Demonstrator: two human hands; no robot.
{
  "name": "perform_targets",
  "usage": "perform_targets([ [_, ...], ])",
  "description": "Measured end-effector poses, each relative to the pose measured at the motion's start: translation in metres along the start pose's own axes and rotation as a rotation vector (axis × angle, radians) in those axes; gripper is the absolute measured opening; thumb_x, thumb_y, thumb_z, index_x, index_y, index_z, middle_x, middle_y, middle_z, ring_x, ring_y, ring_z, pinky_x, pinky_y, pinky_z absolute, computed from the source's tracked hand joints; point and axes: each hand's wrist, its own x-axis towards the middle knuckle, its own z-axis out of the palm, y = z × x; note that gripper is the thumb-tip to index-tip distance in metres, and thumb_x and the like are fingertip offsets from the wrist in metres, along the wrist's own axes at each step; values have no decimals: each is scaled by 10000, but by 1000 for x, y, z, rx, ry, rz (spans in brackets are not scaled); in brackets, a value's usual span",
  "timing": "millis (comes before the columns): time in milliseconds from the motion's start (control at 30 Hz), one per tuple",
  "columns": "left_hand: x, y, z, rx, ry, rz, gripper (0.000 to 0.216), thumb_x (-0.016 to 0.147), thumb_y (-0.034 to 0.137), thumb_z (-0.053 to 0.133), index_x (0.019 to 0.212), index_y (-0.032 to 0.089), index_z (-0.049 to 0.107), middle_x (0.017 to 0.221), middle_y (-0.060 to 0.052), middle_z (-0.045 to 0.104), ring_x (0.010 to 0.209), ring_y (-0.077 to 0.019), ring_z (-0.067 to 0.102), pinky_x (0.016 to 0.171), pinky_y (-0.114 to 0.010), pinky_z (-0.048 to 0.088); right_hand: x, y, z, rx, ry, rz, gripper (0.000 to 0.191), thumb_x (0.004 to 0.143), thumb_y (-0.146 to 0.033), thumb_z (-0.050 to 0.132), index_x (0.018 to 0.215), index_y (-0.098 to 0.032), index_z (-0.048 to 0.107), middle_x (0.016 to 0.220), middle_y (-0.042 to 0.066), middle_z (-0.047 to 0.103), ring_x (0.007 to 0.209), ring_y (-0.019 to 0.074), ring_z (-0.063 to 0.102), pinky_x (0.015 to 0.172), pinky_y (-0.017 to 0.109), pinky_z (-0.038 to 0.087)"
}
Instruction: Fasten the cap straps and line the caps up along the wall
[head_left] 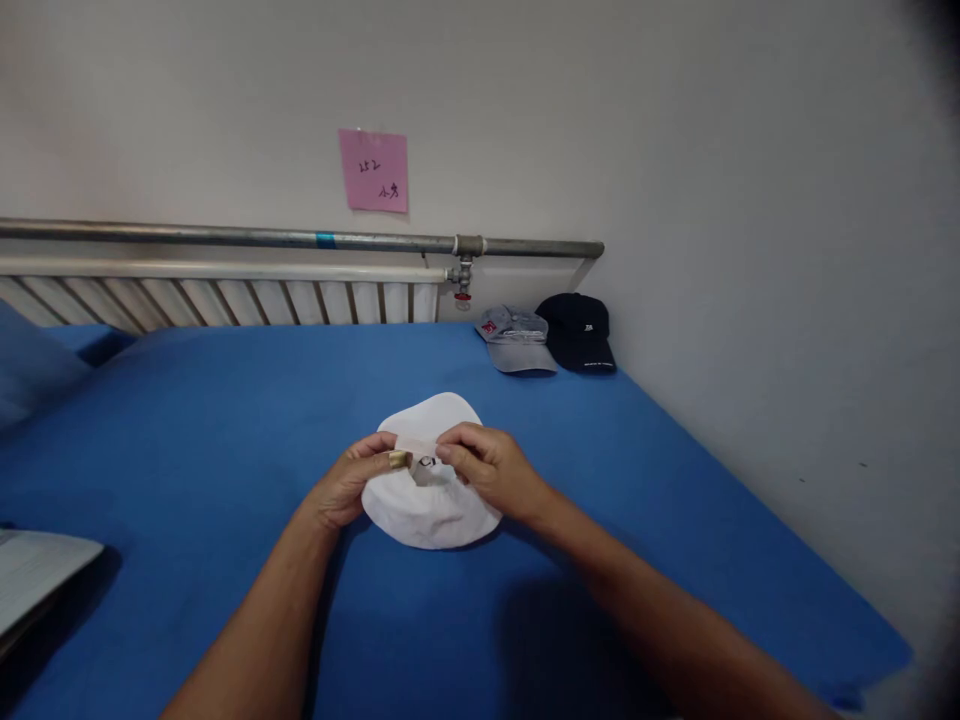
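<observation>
A pale wall [525,120] rises behind and along the right of a broad blue sheet [225,430] that covers the flat surface in front of the person. A white radiator [225,269] stands against the wall at the far left, and a metal pipe [225,236] runs just above it. Blue bedding [30,370] is bunched at the left edge of view. The white cap [435,520] is on the near middle of the sheet, between the two hands, its brim pointing away from the person. At the lower left, a pale flat thing [45,565] is cut off by the edge. The black cap [576,320] and the grey cap [516,340] sit side by side, touching, in the far right corner, brims toward the person.

The left hand [356,480] is at the cap's left side, the right hand [491,470] at its right. On each, thumb and fingers are pinched nearly together on one end of a pale strip [416,444]; whether it belongs to the cap, I cannot tell. A pink note [374,180] with handwriting is stuck above the pipe. A valve [463,270] hangs beneath the pipe, and blue tape [325,240] wraps it. A gold patch [399,459] shows at the left thumb's tip.
</observation>
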Motion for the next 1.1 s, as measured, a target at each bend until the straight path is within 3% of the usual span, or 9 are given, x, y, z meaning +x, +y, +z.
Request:
perform_targets([
  [133,4,-1,2,-41,33,-39,260,542,191,861,737,152,694,671,-27,715,572,-127,644,566,-216,484,6,24,7,325,47,346,181,802,-335,593,739,-167,621,474,-71,430,438,74,377,448,212,316],
  [233,6,0,5,-53,34,-58,248,518,190,866,692,149,695,613,-8,690,531,-106,614,527,-193,459,5,35,8,449,49,432,182,760,-341,621,724,-163,608,458,-74,442,422,66,374,441,207,309],
  [1100,11,-3,8,-74,-21,-75,280,542,209,879,777,174,730,658,-31,720,536,-121,650,519,-179,502,1,45,9,529,-60,451,172,753,-322,634,739,-151,632,476,-68,463,424,60,396,442,214,296],
])
